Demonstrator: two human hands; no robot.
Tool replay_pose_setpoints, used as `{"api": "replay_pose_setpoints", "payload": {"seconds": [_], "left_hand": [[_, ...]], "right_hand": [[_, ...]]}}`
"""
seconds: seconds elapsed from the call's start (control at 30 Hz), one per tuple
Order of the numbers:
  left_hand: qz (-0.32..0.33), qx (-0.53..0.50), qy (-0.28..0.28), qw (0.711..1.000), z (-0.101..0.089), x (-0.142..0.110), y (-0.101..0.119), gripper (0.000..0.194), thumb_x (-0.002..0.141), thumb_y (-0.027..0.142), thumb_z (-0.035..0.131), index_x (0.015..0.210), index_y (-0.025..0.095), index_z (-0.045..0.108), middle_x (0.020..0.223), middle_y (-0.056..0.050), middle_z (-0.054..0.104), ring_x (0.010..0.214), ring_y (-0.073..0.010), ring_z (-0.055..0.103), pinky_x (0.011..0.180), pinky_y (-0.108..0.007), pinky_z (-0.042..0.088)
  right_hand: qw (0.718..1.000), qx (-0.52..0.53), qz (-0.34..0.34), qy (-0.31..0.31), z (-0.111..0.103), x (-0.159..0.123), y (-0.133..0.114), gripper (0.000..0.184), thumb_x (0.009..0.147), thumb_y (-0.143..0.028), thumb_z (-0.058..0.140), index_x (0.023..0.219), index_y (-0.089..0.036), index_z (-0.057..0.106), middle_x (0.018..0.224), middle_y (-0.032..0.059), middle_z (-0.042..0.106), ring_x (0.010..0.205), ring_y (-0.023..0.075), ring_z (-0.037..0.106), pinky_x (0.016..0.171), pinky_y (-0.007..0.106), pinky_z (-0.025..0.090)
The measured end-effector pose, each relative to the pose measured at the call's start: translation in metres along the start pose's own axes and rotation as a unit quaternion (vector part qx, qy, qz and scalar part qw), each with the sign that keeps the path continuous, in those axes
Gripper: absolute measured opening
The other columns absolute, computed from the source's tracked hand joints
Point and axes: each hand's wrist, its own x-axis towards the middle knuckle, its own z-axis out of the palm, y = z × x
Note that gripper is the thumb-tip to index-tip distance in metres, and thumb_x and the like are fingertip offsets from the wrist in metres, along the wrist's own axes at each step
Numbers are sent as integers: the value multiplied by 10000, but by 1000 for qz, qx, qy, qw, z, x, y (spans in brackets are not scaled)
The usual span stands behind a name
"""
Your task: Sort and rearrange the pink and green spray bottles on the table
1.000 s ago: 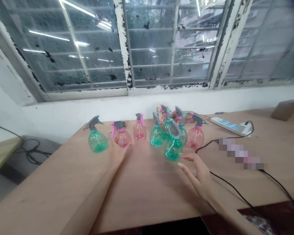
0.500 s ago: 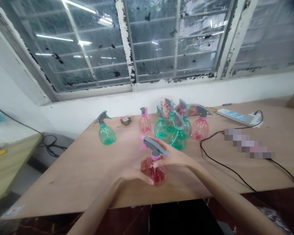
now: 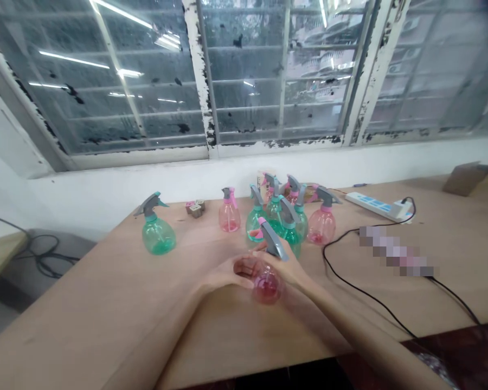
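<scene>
A see-through pink spray bottle (image 3: 267, 288) with a grey and pink trigger head stands in front of me, a little reddish liquid low in it. My right hand (image 3: 289, 267) is closed round its neck, just under the trigger head. On the left side of the body, my left hand (image 3: 226, 275) curves its fingers and thumb round the bottle. Right behind it is a group of green spray bottles (image 3: 257, 219) and pink ones, and a pink spray bottle (image 3: 322, 225) stands at the group's right. Some fingers are hidden behind the bottle.
A green spray bottle (image 3: 158, 236) stands apart on the left, and another pink spray bottle (image 3: 229, 216) is at the back. Small blocks (image 3: 196, 208) lie near the wall. A power strip (image 3: 378, 207) and a black cable (image 3: 361, 284) cross the right side. A cardboard box (image 3: 467, 177) sits far right.
My right hand has closed further round the bottle's neck, and the trigger head has turned and tilted. My left hand stays at the body. The whole view has shifted slightly.
</scene>
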Motion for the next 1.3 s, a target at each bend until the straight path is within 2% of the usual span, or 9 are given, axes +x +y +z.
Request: {"api": "replay_pose_setpoints", "payload": {"seconds": [0.03,0.1,0.2,0.27,0.33,0.5,0.63,1.03,1.3], "left_hand": [[-6,7,32,999,-5,0,-4,644,558,271,844,1141,188,583,1044,-68,678,1001,-228,640,885,-385,511],[-28,33,149,988,-16,1,-13,562,579,341,825,1067,169,607,968,-72,688,889,-213,664,731,-322,550],[-37,68,328,942,-30,5,-26,458,645,467,743,942,150,599,772,-45,676,693,-171,657,528,-244,514],[-30,75,378,922,-37,7,-33,412,700,502,671,896,155,567,670,-11,639,604,-143,629,473,-215,477],[-25,84,399,913,-39,9,-38,360,733,489,625,867,165,541,620,15,606,557,-124,606,450,-197,450],[-25,115,418,901,-33,10,-38,237,742,393,590,812,177,525,573,38,579,520,-116,581,425,-187,416],[-27,133,414,900,-29,8,-35,193,750,361,564,801,177,532,577,35,577,534,-122,580,436,-196,411],[-22,196,401,895,-30,6,-41,259,791,427,516,822,173,553,580,9,603,540,-156,592,480,-245,429],[-3,233,389,891,-35,7,-53,248,826,418,486,821,186,573,603,-1,623,572,-170,619,541,-270,459]], "right_hand": [[1000,-12,-7,16,0,6,4,365,728,-236,657,1087,-241,589,951,12,681,789,188,664,784,369,524],[999,-26,-15,37,2,18,11,328,723,-238,644,1047,-227,592,924,9,675,799,190,658,791,360,506],[998,-47,-20,48,7,32,17,230,719,-266,640,936,-211,587,809,-8,651,763,182,628,759,333,480],[997,-56,-20,44,11,37,18,194,719,-297,646,872,-207,569,769,-16,629,713,165,590,711,309,461],[997,-64,-17,41,15,40,20,206,719,-332,657,845,-204,557,732,-24,597,659,149,541,664,292,438],[995,-87,-18,41,20,46,25,218,732,-389,645,792,-211,535,675,-41,530,614,135,467,617,280,400],[996,-78,-21,46,25,51,27,190,723,-360,630,775,-217,515,651,-55,493,590,125,435,596,267,389],[994,-84,-64,10,25,62,21,79,726,-253,579,691,-208,524,608,-53,481,559,120,429,565,253,354],[996,-66,-57,25,28,62,24,124,731,-281,581,826,-215,535,675,-47,495,608,129,439,607,267,385]]}}
